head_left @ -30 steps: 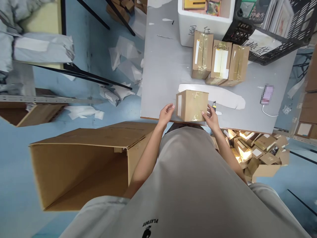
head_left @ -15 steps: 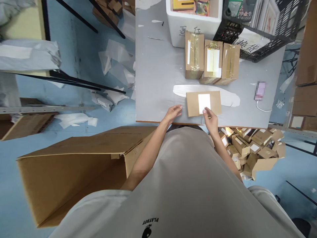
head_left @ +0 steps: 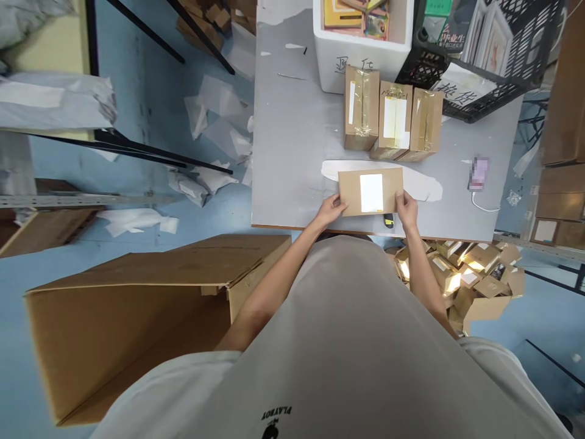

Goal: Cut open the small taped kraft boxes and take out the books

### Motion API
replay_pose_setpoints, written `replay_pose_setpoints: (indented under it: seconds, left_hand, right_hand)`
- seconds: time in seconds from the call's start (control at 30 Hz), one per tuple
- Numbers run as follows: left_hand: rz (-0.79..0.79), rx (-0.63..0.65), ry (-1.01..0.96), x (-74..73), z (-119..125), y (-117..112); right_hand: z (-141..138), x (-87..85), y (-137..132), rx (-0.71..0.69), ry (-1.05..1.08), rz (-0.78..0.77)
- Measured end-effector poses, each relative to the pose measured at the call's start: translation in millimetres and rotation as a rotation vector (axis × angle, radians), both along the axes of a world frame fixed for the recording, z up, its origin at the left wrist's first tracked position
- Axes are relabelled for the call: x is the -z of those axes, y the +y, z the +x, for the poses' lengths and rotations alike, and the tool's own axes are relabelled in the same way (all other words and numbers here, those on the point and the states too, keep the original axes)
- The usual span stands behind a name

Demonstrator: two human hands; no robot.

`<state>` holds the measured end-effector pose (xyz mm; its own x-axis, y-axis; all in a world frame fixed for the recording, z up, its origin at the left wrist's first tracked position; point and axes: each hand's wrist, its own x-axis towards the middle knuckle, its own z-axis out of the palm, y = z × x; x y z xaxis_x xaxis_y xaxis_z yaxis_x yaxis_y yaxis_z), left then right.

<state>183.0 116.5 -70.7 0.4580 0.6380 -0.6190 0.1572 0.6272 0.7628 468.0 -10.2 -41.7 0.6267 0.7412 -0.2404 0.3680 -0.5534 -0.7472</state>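
Observation:
A small brown cardboard box [head_left: 350, 190] with a white label on top lies on the grey table [head_left: 292, 146] near its front edge. My left hand [head_left: 329, 211] grips the box's left end and my right hand [head_left: 406, 208] grips its right end. A small black and yellow tool [head_left: 388, 220] lies on the table just below the box, beside my right hand. Three taped brown boxes [head_left: 393, 116] stand in a row farther back.
A white foam bin [head_left: 363, 52] and a black crate [head_left: 484, 61] sit at the table's back. A phone [head_left: 479, 173] lies at the right. A large open carton [head_left: 137, 317] stands on the floor at left. Several small boxes [head_left: 461, 274] are piled under the table's right side.
The box was turned from standing to lying flat, label side up. Both hands now hold its ends; the right hand moved from the label to the right end.

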Motion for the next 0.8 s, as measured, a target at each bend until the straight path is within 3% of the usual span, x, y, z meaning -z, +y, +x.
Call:
replay_pose_setpoints:
  seconds: [0.17, 0.3, 0.4, 0.57, 0.67, 0.8]
  left_hand:
    - [0.174, -0.189, 0.163, -6.2, -70, 20]
    - [0.157, -0.236, 0.353, -10.6, -104, 34]
    - [0.126, -0.23, 0.426, -14.3, -107, 37]
    - [0.192, -0.205, 0.451, -32.2, -100, 30]
    - [0.331, -0.138, 0.473, -55.8, -96, 21]
    - [0.461, 0.048, 0.443, -99.2, -80, 1]
  right_hand:
    - [-65, 1.5, 19, -0.089, 0.248, 0.088]
    - [-105, 13.5, 34, -0.136, 0.385, -0.003]
    - [-114, 18.9, 40, -0.13, 0.452, -0.05]
    - [-102, 22.6, 34, -0.064, 0.562, -0.046]
    - [-90, 27.9, 21, 0.015, 0.593, -0.073]
    - [-69, 39.7, 5, 0.167, 0.557, -0.109]
